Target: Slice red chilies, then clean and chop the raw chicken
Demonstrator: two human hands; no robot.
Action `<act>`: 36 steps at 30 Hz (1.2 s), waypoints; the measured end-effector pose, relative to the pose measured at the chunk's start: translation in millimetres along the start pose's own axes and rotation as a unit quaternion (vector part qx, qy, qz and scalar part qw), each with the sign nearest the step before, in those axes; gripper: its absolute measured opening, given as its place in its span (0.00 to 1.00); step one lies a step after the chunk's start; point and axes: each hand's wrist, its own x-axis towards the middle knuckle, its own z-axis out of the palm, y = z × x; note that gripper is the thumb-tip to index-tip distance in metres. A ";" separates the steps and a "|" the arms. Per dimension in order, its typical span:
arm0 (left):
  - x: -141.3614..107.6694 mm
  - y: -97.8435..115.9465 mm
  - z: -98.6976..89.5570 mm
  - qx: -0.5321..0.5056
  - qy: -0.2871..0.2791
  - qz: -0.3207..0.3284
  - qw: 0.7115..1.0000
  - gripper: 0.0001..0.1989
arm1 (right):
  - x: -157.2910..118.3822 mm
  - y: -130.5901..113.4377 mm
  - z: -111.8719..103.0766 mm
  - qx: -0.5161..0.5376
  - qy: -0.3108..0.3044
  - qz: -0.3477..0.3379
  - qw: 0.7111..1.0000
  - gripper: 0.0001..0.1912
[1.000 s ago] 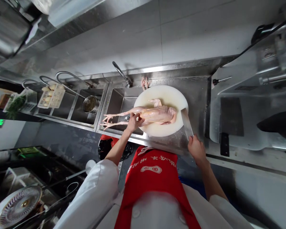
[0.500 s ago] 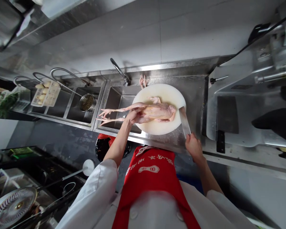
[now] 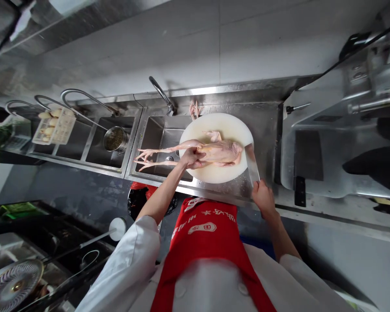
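Observation:
A whole plucked chicken (image 3: 225, 151) lies on a round white cutting board (image 3: 214, 177). Its legs and feet stretch left, past the board's edge and over the sink. My left hand (image 3: 191, 158) grips the bird at the rear of its body, near the base of the legs; the fingers partly hide that area. In my right hand (image 3: 263, 197) is the handle of a cleaver (image 3: 251, 162). The broad blade points away from me at the board's right edge, close to the chicken's neck end.
A sink basin (image 3: 154, 132) with a tap (image 3: 162, 93) lies left of the board. Pale poultry feet (image 3: 194, 109) rest behind it. Further left are a pot (image 3: 115, 139) and a white basket (image 3: 55, 126). Another cleaver (image 3: 307, 160) lies on the right-hand counter.
My left hand has shifted right along the chicken, from the leg base further onto the body. The chicken has slid slightly right. The cleaver stays nearly in place.

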 end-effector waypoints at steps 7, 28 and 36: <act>-4.5 -6.8 -22.9 -0.137 -0.052 -0.062 0.987 0.23 | -1.7 -8.9 2.8 -0.024 0.010 0.007 1.000 0.21; 100.7 34.7 -91.6 0.184 -0.122 0.073 0.973 0.12 | -14.5 -42.9 24.4 -0.023 0.054 0.077 0.995 0.23; 57.0 6.5 -64.1 0.164 0.132 0.115 0.971 0.09 | -12.8 -34.7 2.2 -0.090 0.032 0.050 0.994 0.21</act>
